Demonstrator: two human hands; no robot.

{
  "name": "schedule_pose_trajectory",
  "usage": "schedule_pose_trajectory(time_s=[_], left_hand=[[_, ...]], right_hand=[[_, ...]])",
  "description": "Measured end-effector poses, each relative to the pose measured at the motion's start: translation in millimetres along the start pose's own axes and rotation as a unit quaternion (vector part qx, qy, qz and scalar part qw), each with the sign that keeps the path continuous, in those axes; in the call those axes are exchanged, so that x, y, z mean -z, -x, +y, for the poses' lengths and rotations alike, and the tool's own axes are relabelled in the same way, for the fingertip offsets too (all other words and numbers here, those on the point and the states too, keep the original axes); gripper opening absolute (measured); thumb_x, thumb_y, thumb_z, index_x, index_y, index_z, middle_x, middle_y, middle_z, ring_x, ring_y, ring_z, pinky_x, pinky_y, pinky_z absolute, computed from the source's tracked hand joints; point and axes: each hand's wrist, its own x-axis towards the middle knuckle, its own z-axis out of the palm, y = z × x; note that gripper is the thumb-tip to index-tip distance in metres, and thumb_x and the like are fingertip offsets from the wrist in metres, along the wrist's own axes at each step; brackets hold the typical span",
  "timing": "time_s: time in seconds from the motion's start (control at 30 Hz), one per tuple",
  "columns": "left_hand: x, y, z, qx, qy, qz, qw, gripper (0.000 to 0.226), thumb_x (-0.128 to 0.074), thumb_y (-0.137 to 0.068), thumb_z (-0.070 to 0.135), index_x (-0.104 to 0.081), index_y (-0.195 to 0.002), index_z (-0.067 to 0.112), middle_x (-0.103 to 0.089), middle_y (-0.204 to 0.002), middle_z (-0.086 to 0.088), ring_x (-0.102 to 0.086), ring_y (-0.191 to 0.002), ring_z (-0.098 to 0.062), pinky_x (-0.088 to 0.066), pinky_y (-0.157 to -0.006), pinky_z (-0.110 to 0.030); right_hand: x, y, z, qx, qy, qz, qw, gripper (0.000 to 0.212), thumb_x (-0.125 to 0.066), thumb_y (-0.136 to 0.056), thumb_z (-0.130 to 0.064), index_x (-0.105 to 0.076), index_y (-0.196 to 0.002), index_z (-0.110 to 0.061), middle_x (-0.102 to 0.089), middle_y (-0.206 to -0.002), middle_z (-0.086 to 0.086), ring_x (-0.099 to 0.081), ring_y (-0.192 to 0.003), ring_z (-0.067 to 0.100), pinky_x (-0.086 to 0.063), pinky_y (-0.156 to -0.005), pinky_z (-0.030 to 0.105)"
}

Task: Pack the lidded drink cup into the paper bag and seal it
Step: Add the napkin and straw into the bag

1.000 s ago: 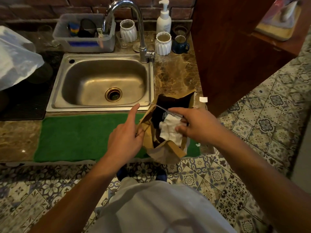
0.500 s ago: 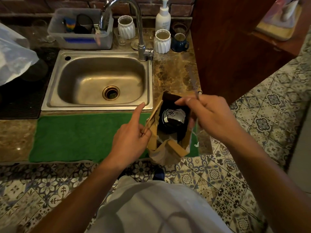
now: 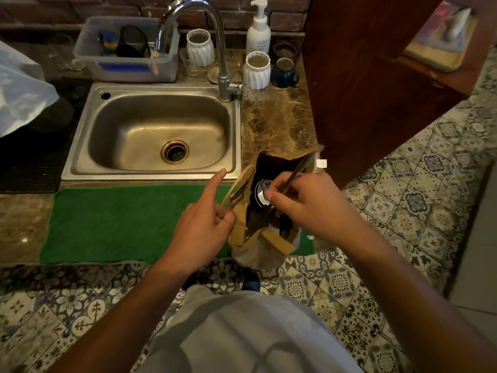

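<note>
My left hand (image 3: 204, 224) pinches the left rim of the bag (image 3: 242, 219) between thumb and bent fingers, and the index finger points out free. My right hand (image 3: 304, 205) is closed around a thin dark stick, maybe a straw (image 3: 294, 175), and it slants up over the mouth of the bag. The bag stands open on the right end of the green mat (image 3: 121, 224), at the near edge of the counter. The cup (image 3: 262, 191) is already inside, upright I think, with its lid showing in the dark mouth. So the packing looks done; folding the top and sealing are left. A small white tab (image 3: 321, 163) sits at the far right corner of the bag, perhaps a sticker, but I cannot tell. The body of the cup is hidden by the paper, and my right fingers cover part of the lid. Farther away is the sink (image 3: 80, 146), empty.
</note>
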Motion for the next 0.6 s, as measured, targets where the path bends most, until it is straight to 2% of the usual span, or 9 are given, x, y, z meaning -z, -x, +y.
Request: schedule_pose_trajectory(time_s=[0.17,0.3,0.4,0.47,0.53,0.6], left_hand=[[1.2,0.1,2.3,0.005,0.008,-0.007,1.0,0.084,-0.063,-0.095,0.014,-0.014,-0.159,0.04,-0.073,-0.075,0.004,-0.07,-0.07,-0.015,-0.059,-0.073,-0.046],[-0.1,-0.3,0.6,0.006,0.017,-0.003,1.0,0.085,-0.064,-0.094,0.014,-0.015,-0.158,0.04,-0.073,-0.075,0.004,-0.07,-0.07,-0.014,-0.059,-0.073,-0.044],[-0.2,0.6,-2.2,0.01,0.027,-0.003,1.0,0.083,-0.064,-0.095,0.016,-0.017,-0.157,0.042,-0.073,-0.077,0.003,-0.071,-0.073,-0.014,-0.06,-0.075,-0.044],[-0.8,0.7,-3.4,0.016,0.041,-0.002,0.999,0.082,-0.064,-0.095,0.016,-0.018,-0.157,0.043,-0.073,-0.08,0.002,-0.071,-0.075,-0.014,-0.059,-0.077,-0.042],[-1.9,0.1,-4.1,0.024,0.052,0.003,0.998,0.079,-0.063,-0.095,0.015,-0.02,-0.156,0.042,-0.073,-0.081,0.001,-0.071,-0.076,-0.016,-0.058,-0.076,-0.04],[-3.8,0.2,-3.3,0.036,0.069,0.007,0.997,0.074,-0.059,-0.097,0.014,-0.023,-0.155,0.043,-0.073,-0.081,-0.006,-0.069,-0.076,-0.027,-0.056,-0.075,-0.047]], right_hand=[[-1.7,-0.3,4.0,0.007,0.016,0.019,1.0,0.015,-0.065,-0.096,-0.038,-0.073,-0.102,-0.026,-0.073,-0.082,-0.008,-0.068,-0.075,0.009,-0.06,-0.07,0.043],[-0.5,1.9,5.4,0.007,-0.002,0.028,1.0,0.013,-0.069,-0.094,-0.035,-0.073,-0.103,-0.027,-0.069,-0.074,-0.011,-0.065,-0.067,0.005,-0.059,-0.068,0.04],[4.1,6.3,7.9,0.003,-0.069,0.084,0.994,0.017,-0.07,-0.093,-0.035,-0.072,-0.107,-0.025,-0.069,-0.075,-0.008,-0.065,-0.062,0.007,-0.055,-0.06,0.029],[8.5,10.6,12.2,-0.018,-0.118,0.14,0.983,0.01,-0.069,-0.094,-0.033,-0.072,-0.097,-0.024,-0.069,-0.071,-0.002,-0.062,-0.058,0.009,-0.048,-0.054,0.022],[7.1,14.0,20.5,-0.056,-0.139,0.177,0.973,0.018,-0.067,-0.095,-0.035,-0.069,-0.084,-0.02,-0.067,-0.068,0.003,-0.063,-0.059,0.02,-0.05,-0.053,0.032],[-1.1,17.3,28.8,-0.103,-0.125,0.157,0.974,0.029,-0.065,-0.094,-0.04,-0.067,-0.079,-0.016,-0.067,-0.068,0.007,-0.064,-0.062,0.027,-0.055,-0.057,0.039]])
